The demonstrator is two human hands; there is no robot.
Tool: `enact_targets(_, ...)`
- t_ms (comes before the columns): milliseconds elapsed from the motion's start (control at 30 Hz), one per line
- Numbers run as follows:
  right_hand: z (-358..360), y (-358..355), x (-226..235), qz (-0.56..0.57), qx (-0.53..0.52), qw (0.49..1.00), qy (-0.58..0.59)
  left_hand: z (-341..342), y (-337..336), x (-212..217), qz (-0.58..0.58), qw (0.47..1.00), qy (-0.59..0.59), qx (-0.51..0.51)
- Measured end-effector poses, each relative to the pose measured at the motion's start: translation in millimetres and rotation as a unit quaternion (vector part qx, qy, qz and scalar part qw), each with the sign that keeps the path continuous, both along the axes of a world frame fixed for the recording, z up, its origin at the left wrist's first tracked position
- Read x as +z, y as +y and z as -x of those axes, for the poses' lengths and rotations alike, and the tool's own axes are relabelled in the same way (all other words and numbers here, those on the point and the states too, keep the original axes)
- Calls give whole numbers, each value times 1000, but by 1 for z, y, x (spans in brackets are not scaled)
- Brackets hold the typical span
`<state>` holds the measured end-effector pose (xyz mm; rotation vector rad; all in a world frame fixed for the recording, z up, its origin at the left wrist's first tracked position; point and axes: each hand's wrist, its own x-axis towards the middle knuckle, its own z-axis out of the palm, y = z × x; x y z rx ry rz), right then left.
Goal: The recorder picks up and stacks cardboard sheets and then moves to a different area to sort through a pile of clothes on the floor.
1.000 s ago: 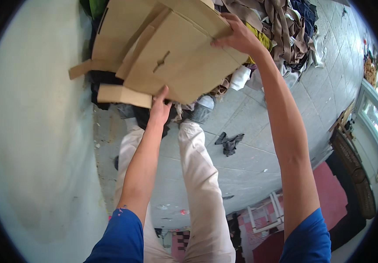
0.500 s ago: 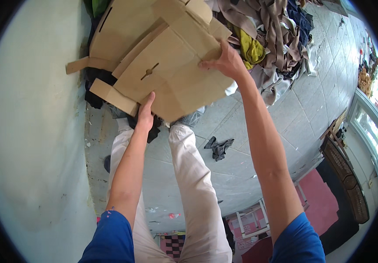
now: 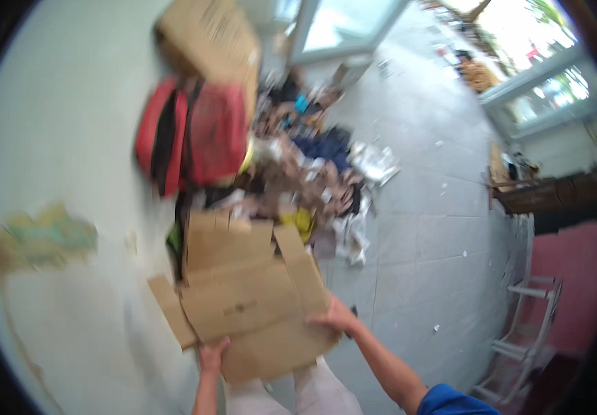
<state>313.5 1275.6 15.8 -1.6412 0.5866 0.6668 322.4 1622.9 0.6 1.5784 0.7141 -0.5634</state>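
A flattened cardboard box [image 3: 264, 294] with folded side flaps and a small slot in its main panel spans the space in front of my legs. My left hand [image 3: 212, 355] grips its lower left edge, thumb on the face and the other fingers mostly hidden. On the right edge, my right hand [image 3: 336, 315] is closed round the board with its thumb lying across the front. Another brown panel [image 3: 225, 245] rises behind the main one; whether it is joined to it I cannot tell. The picture is somewhat blurred.
Beyond the cardboard lies a heap of fabric scraps [image 3: 312, 173]. A red bag [image 3: 215, 131] and a large carton [image 3: 212, 41] stand against the left wall [image 3: 97, 166]. At right are a white metal frame [image 3: 520, 346] and a wooden piece of furniture [image 3: 554, 194].
My view has swung up toward the far end of the room, bringing the red bag and carton into sight. The cardboard sits lower in the picture, both hands still on it.
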Motion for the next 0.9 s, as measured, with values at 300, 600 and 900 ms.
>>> enact_targets(300, 149, 12, 204, -38, -317, 936, -149, -37, -44, 191, 182, 944, -49, -270)
enact_targets(600, 319, 162, 275, 16, -615, 767, -183, 2, -89, 274, 184, 809, -57, -555)
enact_targets(900, 438, 271, 258, 22, -797, 546, -257, 112, -160, 287, 183, 620, -25, -762)
